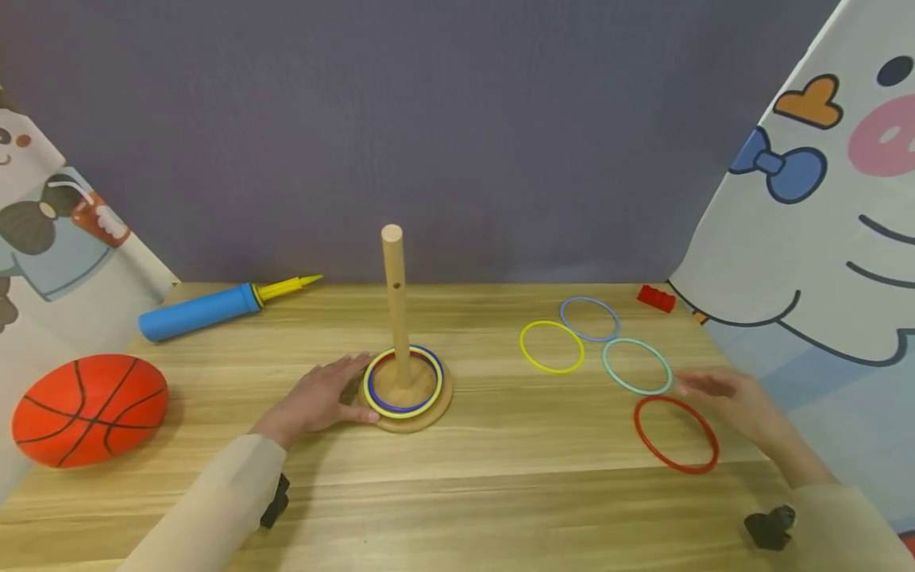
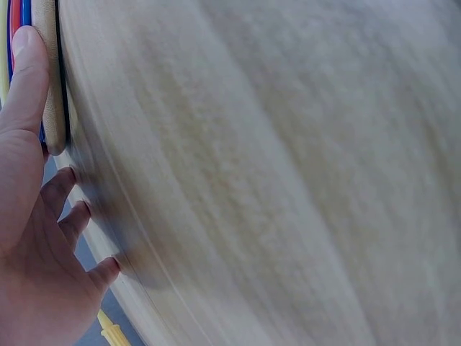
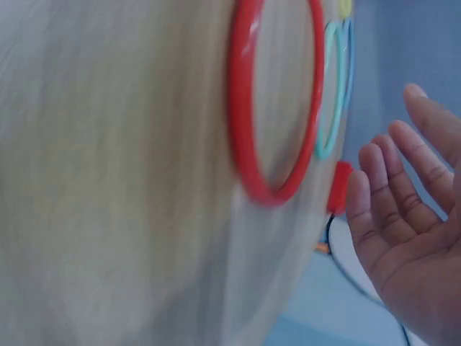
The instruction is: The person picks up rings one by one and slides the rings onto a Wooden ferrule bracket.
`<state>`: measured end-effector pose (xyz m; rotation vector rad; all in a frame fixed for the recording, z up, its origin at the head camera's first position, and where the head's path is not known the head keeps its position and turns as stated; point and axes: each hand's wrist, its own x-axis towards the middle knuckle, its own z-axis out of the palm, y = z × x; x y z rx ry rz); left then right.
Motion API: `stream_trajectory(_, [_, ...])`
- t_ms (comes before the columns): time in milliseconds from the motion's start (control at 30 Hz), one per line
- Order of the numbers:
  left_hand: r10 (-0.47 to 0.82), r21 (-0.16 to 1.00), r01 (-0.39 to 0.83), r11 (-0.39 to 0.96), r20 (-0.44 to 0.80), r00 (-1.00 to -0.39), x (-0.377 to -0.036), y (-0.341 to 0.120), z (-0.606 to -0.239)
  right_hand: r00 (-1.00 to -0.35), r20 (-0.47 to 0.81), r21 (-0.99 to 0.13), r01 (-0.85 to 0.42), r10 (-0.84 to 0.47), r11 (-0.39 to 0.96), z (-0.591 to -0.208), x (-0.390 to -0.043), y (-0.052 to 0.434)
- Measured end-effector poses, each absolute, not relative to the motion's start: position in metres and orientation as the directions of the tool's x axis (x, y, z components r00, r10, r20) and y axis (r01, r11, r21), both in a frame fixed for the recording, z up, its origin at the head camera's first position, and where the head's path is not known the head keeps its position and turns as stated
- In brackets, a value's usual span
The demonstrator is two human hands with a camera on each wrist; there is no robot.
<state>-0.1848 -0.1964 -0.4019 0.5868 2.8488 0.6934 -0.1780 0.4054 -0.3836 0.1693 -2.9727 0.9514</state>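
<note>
Both sleeves [image 1: 214, 496] are plain cream, with small black wrist devices [image 1: 770, 529].

Left wrist cam chops off the stacked rings [image 2: 16, 20] and most of the pump [image 2: 112, 333]; right wrist cam crops the red ring [image 3: 241, 108] up top. Pig print [image 1: 822, 238] runs out of the head view too.

On the bench [image 1: 493, 516], a blue pump [image 1: 203, 312] with a yellow nozzle [image 1: 286, 288] lies beyond an orange-red ball [image 1: 89, 411] marked with black lines; a small red block [image 1: 656, 299] sits near cartoon-printed cloth [image 1: 822, 266].
</note>
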Motion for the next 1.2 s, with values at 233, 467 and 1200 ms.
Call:
stream_trajectory(233, [0.407, 0.475, 0.334, 0.814, -0.057, -0.912, -0.185, -0.195, -0.4, -0.996, -0.047, -0.519, -0.041, -0.077, 0.854, -0.395, -0.176, 0.426])
stream_trajectory(467, [0.403, 0.466, 0.332, 0.82, -0.058, -0.913, -0.185, -0.197, -0.402, -0.993, -0.075, -0.508, -0.04, -0.091, 0.86, -0.41, -0.181, 0.435])
stream_trajectory(1200, [0.405, 0.469, 0.33, 0.819, -0.065, -0.912, -0.186, -0.197, -0.402, -0.99, 0.026, -0.437, -0.135, -0.137, 0.889, -0.414, -0.182, 0.424])
